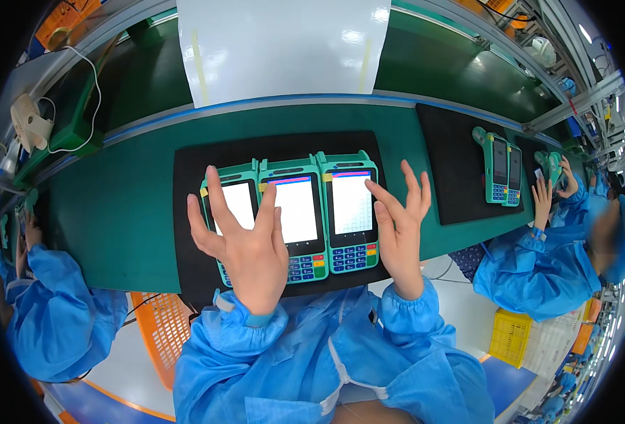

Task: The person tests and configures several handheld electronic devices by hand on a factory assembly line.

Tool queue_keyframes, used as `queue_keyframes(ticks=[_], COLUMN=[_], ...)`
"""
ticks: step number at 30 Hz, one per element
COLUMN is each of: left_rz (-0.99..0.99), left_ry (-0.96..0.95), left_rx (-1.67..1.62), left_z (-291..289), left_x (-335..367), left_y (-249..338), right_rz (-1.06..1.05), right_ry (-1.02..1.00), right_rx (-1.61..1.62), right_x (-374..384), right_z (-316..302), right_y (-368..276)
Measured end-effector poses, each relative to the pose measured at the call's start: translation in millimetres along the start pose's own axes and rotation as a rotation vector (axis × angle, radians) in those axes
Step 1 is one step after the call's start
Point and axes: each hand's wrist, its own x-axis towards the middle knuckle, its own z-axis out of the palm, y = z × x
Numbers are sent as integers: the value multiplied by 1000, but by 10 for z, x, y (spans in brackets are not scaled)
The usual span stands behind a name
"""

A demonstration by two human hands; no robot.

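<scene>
While the left grip [249,251] and right grip [401,225] spread empty, the payment terminals [353,212] seemed stiff, fragile-screened, best held by their sides

Under bright, even light the screens [300,212] beside the left hand [253,263] glow blown-out white, glare spots the white sheet [284,53] beyond it, and straight edges bend toward the blackened surround.

Head-worn fisheye view, facing down, near the green bench [125,212]
</scene>
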Motion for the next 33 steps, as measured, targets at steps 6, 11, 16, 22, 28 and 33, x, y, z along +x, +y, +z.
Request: queue_keyframes(ticks=[6,11,16,22,28,33], left_rz=[53,90,97,160,154,173], left_ry=[-101,-157,-130,-102,-74,-67], left_rx=[-13,-9,-35,-107,-183,-114], left_z=[-203,-287,-254,-150,-42,-52], left_x=[-357,-589,-597,-546,-511,-362], left_y=[-40,-105,-137,-27,186,273], right_rz=[11,23,-2,-63,-99,-106], right_ry=[-51,-85,-70,-95,-135,-101], right_rx=[16,-8,-42,-46,-60,-66], right_x=[-408,-571,-512,-469,-414,-179], right_z=[-124,-175,-159,-60,29,79], right_y=[43,35,2,-140,-287,-308])
